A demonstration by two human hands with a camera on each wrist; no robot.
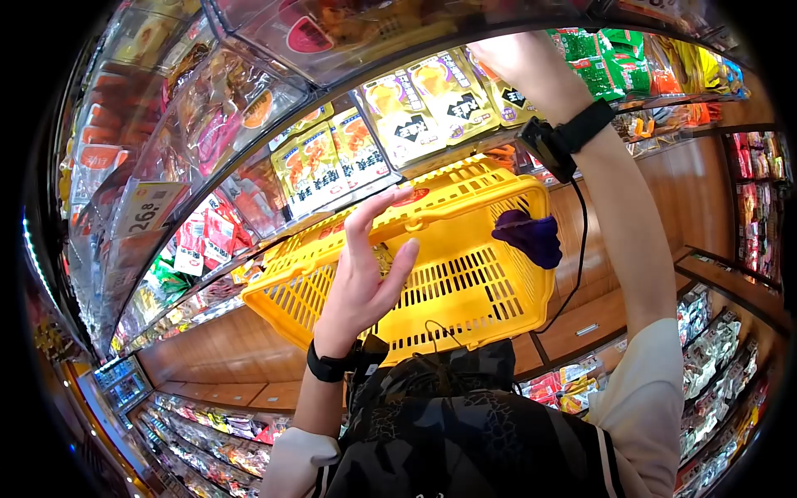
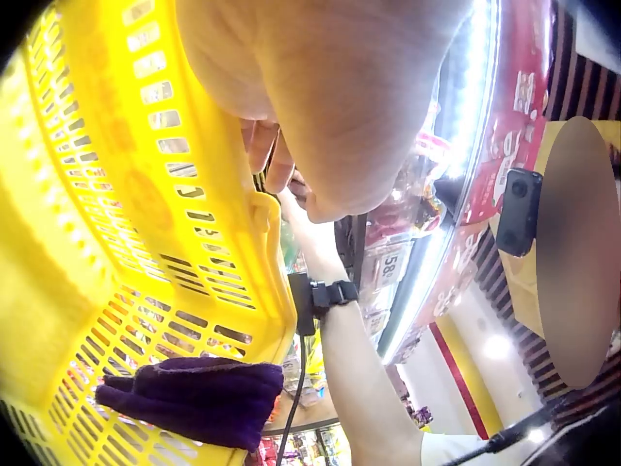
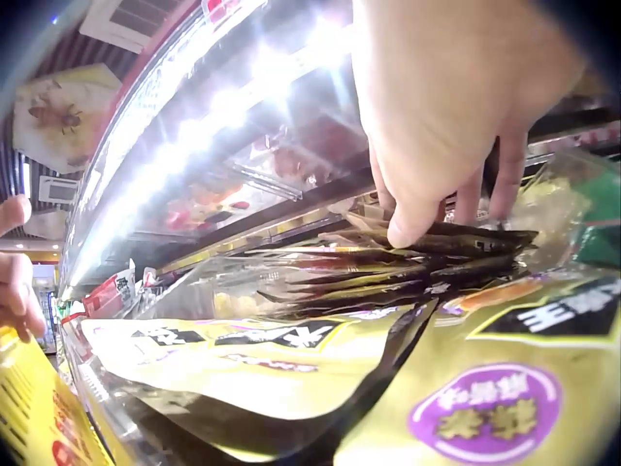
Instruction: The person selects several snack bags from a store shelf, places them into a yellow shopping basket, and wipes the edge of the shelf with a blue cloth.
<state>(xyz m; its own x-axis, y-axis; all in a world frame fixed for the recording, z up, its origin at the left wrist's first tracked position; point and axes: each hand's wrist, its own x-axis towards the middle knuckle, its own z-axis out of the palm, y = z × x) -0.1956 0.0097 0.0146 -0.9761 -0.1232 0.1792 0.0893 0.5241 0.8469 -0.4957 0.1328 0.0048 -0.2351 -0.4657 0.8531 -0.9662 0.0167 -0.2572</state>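
Note:
My right hand [image 1: 523,70] reaches into the shelf at the top of the head view. In the right wrist view its thumb lies over the upper edges of a row of snack packets [image 3: 388,257], pinching at them, and the fingertips dip behind. Gold snack packets [image 3: 223,354] with black and purple labels stand in front. My left hand [image 1: 363,266], holding nothing, hovers with thumb and fingers spread over the near left part of a yellow shopping basket [image 1: 465,232]. A dark purple cloth [image 1: 528,238] drapes over the basket's right side.
Clear plastic bins [image 1: 158,191] with a price tag hang over the upper left. Green packets [image 1: 598,62] fill the shelf right of my reaching arm. Wooden drawers [image 1: 581,328] and lower racks of packets stand behind the basket. A black cable [image 1: 584,249] runs from the right wrist camera.

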